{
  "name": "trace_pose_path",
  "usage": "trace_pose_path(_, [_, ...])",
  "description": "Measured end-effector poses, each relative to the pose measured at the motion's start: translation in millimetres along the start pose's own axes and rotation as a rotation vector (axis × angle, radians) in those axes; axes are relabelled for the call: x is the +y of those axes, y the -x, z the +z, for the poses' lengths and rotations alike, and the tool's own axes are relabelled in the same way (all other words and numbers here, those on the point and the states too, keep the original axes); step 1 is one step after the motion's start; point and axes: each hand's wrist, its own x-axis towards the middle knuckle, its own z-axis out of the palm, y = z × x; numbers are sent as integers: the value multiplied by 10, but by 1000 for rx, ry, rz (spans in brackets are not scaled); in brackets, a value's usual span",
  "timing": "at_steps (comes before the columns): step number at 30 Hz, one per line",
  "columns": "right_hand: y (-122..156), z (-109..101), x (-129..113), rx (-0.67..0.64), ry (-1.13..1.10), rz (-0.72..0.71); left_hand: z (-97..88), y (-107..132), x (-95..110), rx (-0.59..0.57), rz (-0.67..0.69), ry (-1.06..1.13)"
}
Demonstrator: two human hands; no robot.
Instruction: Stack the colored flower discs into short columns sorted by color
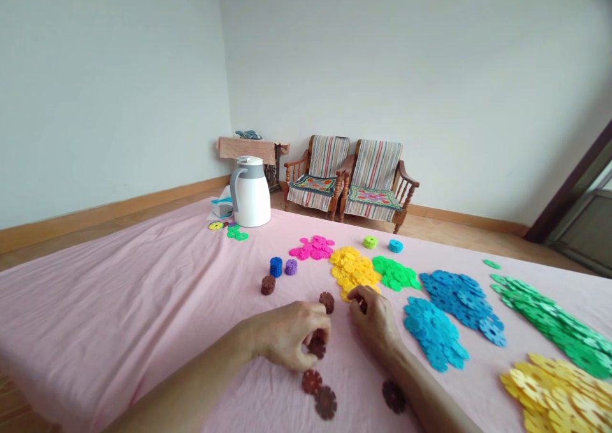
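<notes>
My left hand (299, 336) is closed, thumb and fingers around a dark brown notched plastic disc (317, 347) held low over the cloth. Just beyond its knuckles lies another brown disc or small stack (326, 301). Two more brown discs (326, 402) rest nearer to me, and one dark disc (394, 396) lies beside my right forearm. My right hand (370, 315) has its fingers curled together at the near edge of a yellow disc pile (354, 270); whatever is in them is hidden. Small stacks stand further left: brown (268, 285), dark blue (276, 267) and purple (291, 267).
Piles of pink (313, 248), light green (396, 273), blue (461, 302), cyan (435, 334), green (549, 318) and yellow discs (564, 391) spread over the pink cloth (157, 331). A white jug (252, 194) stands at the back left. Two wooden chairs (373, 178) are beyond.
</notes>
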Motion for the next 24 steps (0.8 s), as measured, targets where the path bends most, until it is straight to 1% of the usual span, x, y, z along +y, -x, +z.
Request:
trace_pose_path(3, [2,-16,-20,-7,1,7,-23,-4,47,42,12,-20])
trace_pose_path(5, [0,-20,-30,-5,5,7,-60,-8,63,101,21,-15])
trace_pose_path(6, [-1,-20,-33,-3,3,6,-78,-12,61,147,22,-5])
trace_pose_path(8, [-1,-15,-35,-4,-2,6,-100,-30,27,276,3,16])
trace_pose_path(10, [2,-9,-35,-6,-4,8,-91,-63,-39,416,-51,29])
trace_pose_path(12, [4,-6,-35,-9,-3,7,-53,-111,-118,503,-108,35])
trace_pose_path(13, [5,-7,-36,-10,-3,6,-29,-138,-154,525,-128,36])
trace_pose_path(15, [6,-11,-40,-15,-6,2,19,-194,-204,544,-148,33])
trace_pose_path(18, [8,-19,-47,-18,-12,-1,64,-262,-228,555,-131,7])
trace_pose_path(21, [8,-20,-47,-16,-6,-2,85,-292,-237,529,-111,-12])
trace_pose_path(24, [6,-17,-43,-15,-6,-5,97,-297,-256,509,-127,-23])
